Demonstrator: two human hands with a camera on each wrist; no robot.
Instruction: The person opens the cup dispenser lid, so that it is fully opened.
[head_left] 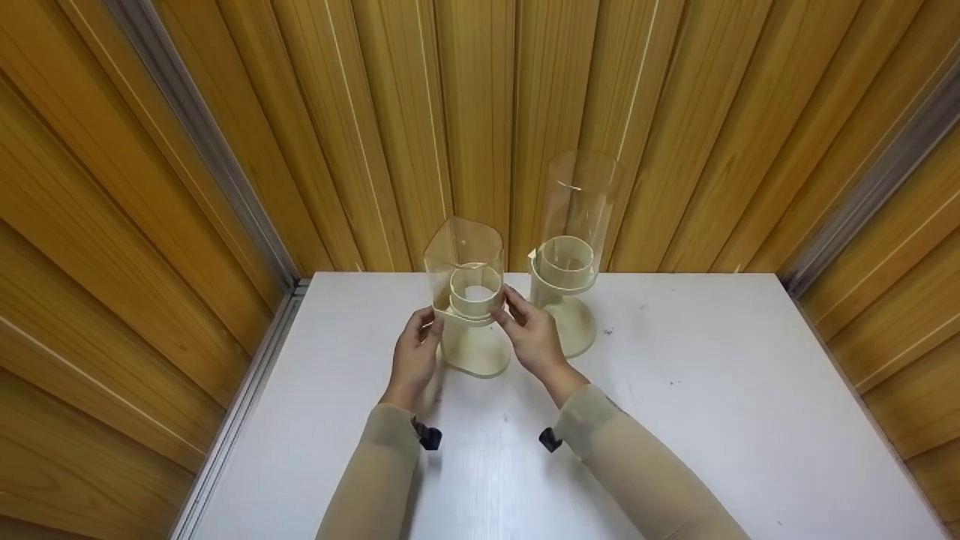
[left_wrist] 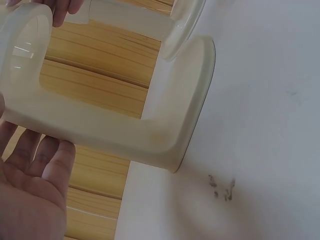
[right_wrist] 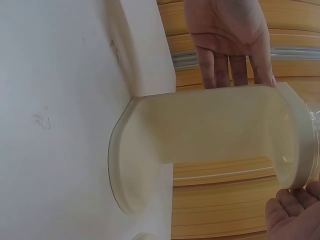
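A cream stand with a flat foot, an upright back and a ring at the top stands on the white table. A clear plastic sleeve with a bent, uneven rim sits around the ring. My left hand holds the left edge of the stand's top, its fingers against the upright in the left wrist view. On the opposite side, my right hand grips the ring and sleeve's lower edge between thumb and fingers. In the right wrist view its fingers lie under the ring.
Just right of my right hand, a second cream stand carries a taller clear tube. Wood-patterned panels rise behind and beside the white table. A metal rail runs along the left edge.
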